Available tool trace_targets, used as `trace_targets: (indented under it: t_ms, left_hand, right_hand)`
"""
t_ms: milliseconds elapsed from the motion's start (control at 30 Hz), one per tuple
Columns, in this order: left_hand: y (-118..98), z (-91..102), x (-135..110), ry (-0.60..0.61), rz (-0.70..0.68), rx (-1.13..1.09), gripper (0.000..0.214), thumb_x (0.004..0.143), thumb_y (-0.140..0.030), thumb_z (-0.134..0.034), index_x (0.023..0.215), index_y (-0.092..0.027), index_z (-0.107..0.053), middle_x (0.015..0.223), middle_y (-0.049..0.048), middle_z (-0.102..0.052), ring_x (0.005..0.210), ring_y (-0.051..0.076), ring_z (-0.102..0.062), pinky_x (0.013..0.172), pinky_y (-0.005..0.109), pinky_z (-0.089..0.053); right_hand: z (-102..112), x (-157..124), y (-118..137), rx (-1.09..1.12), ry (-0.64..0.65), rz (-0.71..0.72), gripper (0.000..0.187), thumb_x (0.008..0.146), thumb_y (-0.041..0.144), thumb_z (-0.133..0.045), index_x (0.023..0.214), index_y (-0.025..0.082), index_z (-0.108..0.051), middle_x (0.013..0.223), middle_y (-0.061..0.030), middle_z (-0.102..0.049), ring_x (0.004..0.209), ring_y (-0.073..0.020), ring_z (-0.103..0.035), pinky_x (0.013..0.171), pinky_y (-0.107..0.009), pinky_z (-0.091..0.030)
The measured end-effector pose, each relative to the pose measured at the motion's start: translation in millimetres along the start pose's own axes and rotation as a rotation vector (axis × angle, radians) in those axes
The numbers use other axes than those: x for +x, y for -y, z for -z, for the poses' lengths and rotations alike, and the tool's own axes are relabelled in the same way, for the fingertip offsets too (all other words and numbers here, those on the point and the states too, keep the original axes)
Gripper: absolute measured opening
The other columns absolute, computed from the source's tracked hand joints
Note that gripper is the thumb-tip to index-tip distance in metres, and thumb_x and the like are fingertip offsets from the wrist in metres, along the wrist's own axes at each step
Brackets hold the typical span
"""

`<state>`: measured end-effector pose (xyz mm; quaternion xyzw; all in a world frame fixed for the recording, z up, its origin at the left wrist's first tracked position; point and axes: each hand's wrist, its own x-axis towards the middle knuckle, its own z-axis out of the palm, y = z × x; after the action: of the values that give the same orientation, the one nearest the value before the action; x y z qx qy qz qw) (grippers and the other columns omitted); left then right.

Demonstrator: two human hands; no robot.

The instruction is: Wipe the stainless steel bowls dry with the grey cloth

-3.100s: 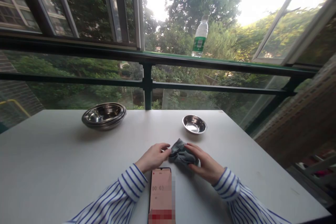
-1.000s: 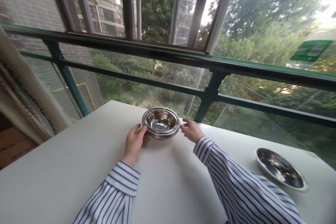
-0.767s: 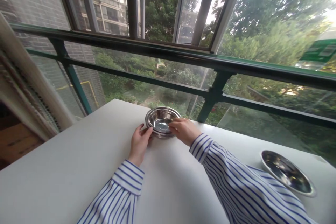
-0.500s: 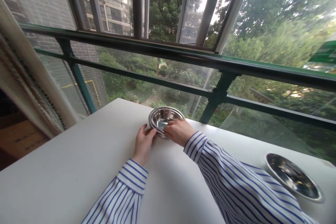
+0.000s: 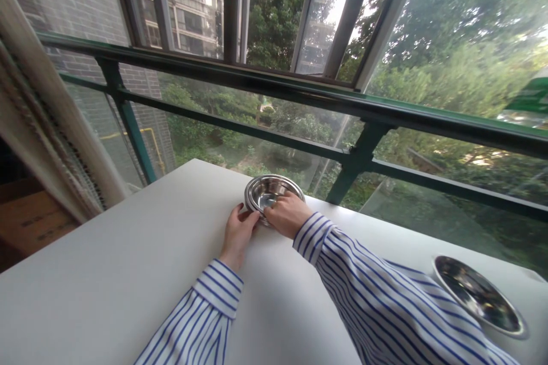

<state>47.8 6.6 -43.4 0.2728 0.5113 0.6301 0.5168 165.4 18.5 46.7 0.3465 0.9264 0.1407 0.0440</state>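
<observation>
- A person's left hand point(image 5: 238, 238) grips the near side of a nested stack of stainless steel bowls point(image 5: 269, 193), fingers pressed to the rim, palm turned inward.
- The right hand point(image 5: 286, 215) curls over the rim from the other side, its fingertips point(image 5: 274, 203) inside the top bowl. The stack is held between both hands — neither hand has let go.
- The stack sits at the far edge of a white table point(image 5: 128, 262), close to a green metal balcony railing point(image 5: 274, 88).
- A single shallow steel bowl point(image 5: 478, 295) rests well apart on the table, off to the right, just past the right sleeve.
- Blue-and-white striped shirt cuffs point(image 5: 218, 288) cover both wrists.
- Beyond the railing: open windows, dense trees and an apartment block point(image 5: 188, 5).
- A pale curtain point(image 5: 47, 108) hangs at left, with a cardboard box point(image 5: 29, 222) low beside it.
</observation>
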Motion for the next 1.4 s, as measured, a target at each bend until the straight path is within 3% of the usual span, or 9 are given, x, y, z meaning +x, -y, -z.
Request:
trace_targets:
  t_ms: [200, 467, 700, 1067, 1267, 1400]
  left_hand:
    - [-1, -0.8, 0, 0.015, 0.008, 0.003, 0.056, 0.065, -0.023, -0.067, 0.117, -0.013, -0.049, 0.095, 0.0109, -0.064, 0.080, 0.017, -0.059, 0.065, 0.026, -0.045]
    - [-5, -0.6, -5, 0.007, -0.008, 0.017, 0.060, 0.068, -0.027, -0.064, 0.123, -0.012, -0.045, 0.101, 0.0127, -0.062, 0.081, 0.017, -0.059, 0.063, 0.026, -0.046]
    - [-6, 0.6, -5, -0.022, -0.037, 0.057, 0.064, 0.069, -0.031, -0.063, 0.126, -0.011, -0.042, 0.102, 0.0136, -0.062, 0.087, 0.019, -0.059, 0.064, 0.026, -0.046]
    - [-2, 11.1, 2, -0.130, -0.232, 0.162, 0.048, 0.067, -0.033, -0.064, 0.111, -0.014, -0.056, 0.103, 0.0112, -0.061, 0.085, 0.019, -0.058, 0.075, 0.029, -0.044]
    - [-16, 11.1, -11, -0.158, -0.375, 0.146, 0.033, 0.070, -0.034, -0.062, 0.097, -0.016, -0.064, 0.102, 0.0089, -0.063, 0.087, 0.019, -0.058, 0.075, 0.026, -0.044]
    - [-29, 9.5, -20, -0.026, -0.350, 0.059, 0.041, 0.074, -0.043, -0.056, 0.104, -0.017, -0.062, 0.096, 0.0084, -0.066, 0.078, 0.019, -0.061, 0.063, 0.027, -0.047]
  right_hand:
    - [-3, -1, 3, -0.020, -0.053, -0.018, 0.018, 0.081, 0.015, -0.045, 0.085, 0.011, -0.062, 0.081, -0.0128, -0.066, 0.082, -0.0237, -0.059, 0.068, -0.033, -0.040]
    - [-2, -3, 0, -0.010, -0.130, -0.167, 0.020, 0.080, 0.024, -0.047, 0.089, 0.012, -0.061, 0.095, -0.0134, -0.061, 0.092, -0.0248, -0.053, 0.074, -0.034, -0.040]
    - [2, -5, -4, -0.016, -0.165, -0.207, 0.020, 0.085, 0.022, -0.043, 0.084, 0.015, -0.061, 0.091, -0.0105, -0.062, 0.088, -0.0220, -0.053, 0.071, -0.031, -0.038]
    - [4, -11, -13, -0.049, -0.263, -0.235, 0.021, 0.090, 0.020, -0.038, 0.096, 0.015, -0.057, 0.091, -0.0106, -0.059, 0.087, -0.0216, -0.049, 0.071, -0.031, -0.033]
    - [10, -25, -18, -0.070, -0.322, -0.186, 0.023, 0.092, 0.023, -0.035, 0.094, 0.015, -0.057, 0.089, -0.0092, -0.058, 0.083, -0.0195, -0.046, 0.069, -0.030, -0.030]
    - [11, -41, -16, -0.154, -0.391, -0.024, 0.026, 0.093, 0.019, -0.033, 0.089, 0.016, -0.058, 0.083, -0.0070, -0.057, 0.078, -0.0175, -0.045, 0.066, -0.031, -0.027]
